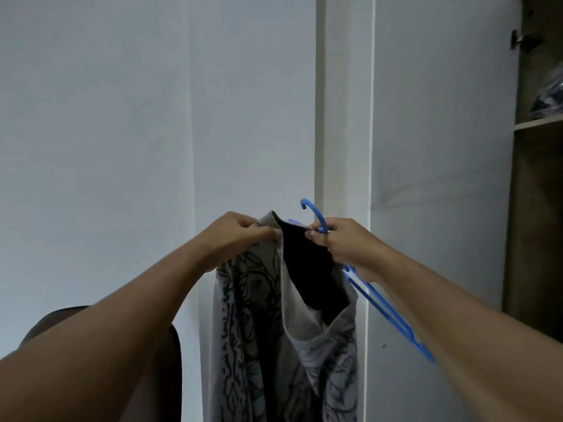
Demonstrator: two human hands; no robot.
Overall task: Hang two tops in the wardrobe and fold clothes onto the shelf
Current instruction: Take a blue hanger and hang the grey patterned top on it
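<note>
The left hand (236,236) is pinching the neck edge of a grey fabric top with dark line print (243,330). The right hand (344,245) is gripping a blue plastic hanger (384,309) and the top's opposite edge. The top is hanging between both hands, before a white wardrobe door (441,147), left of a wooden shelf (537,121).

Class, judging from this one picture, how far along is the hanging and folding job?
Done: dark clothes already lie on the wardrobe shelf. In hand: left hand grips a printed grey top; right hand holds a blue hanger. Left: nothing visibly hung yet.
</note>
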